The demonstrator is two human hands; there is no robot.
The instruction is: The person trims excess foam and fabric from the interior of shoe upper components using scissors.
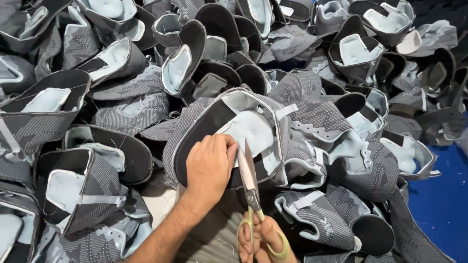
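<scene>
My left hand grips the rim of a grey knitted shoe upper with black lining and a pale blue padded inside, holding it open in front of me. My right hand is at the bottom edge with its fingers through the yellow-green handles of a pair of scissors. The steel blades point up and lie against the upper's edge, right beside my left thumb. Part of my right hand is cut off by the frame.
A large heap of the same grey and black shoe uppers fills the whole view, left, far and right. A blue surface shows at the lower right. Light fabric lies under my arms.
</scene>
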